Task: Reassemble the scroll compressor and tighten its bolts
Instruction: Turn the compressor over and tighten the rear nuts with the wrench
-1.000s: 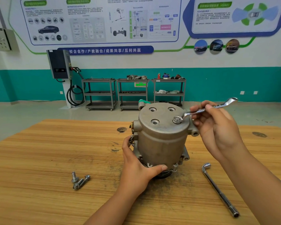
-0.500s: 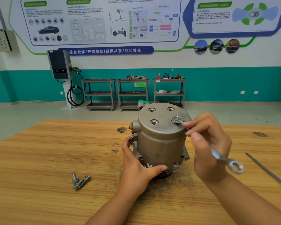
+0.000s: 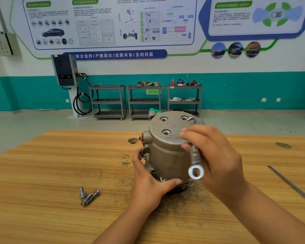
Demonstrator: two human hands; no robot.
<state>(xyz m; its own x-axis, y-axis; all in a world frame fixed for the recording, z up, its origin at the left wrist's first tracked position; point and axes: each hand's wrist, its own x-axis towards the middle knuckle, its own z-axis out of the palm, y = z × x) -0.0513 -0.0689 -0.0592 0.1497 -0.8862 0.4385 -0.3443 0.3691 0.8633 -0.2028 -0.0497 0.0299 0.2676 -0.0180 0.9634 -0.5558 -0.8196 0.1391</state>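
Observation:
The grey scroll compressor (image 3: 167, 148) stands upright in the middle of the wooden table (image 3: 51, 169), its flat top showing three bolt holes. My left hand (image 3: 148, 180) grips its lower left side, thumb across the front base. My right hand (image 3: 213, 159) holds a silver ring wrench (image 3: 195, 161) in front of the compressor's right side. One ring end hangs low toward me; the other end sits at the top's right rim, where my fingers hide any bolt. Three loose bolts (image 3: 88, 197) lie on the table to the left.
A long metal bar (image 3: 292, 185) lies on the table at the far right, partly cut off by the frame edge. Dark knots mark the tabletop behind the compressor. Three grey shelf carts (image 3: 144, 101) and a wall charger stand far behind, across the floor.
My right hand has swung the wrench handle round clockwise, from pointing up right to hanging down in front of the compressor. My left hand and the compressor stayed in place.

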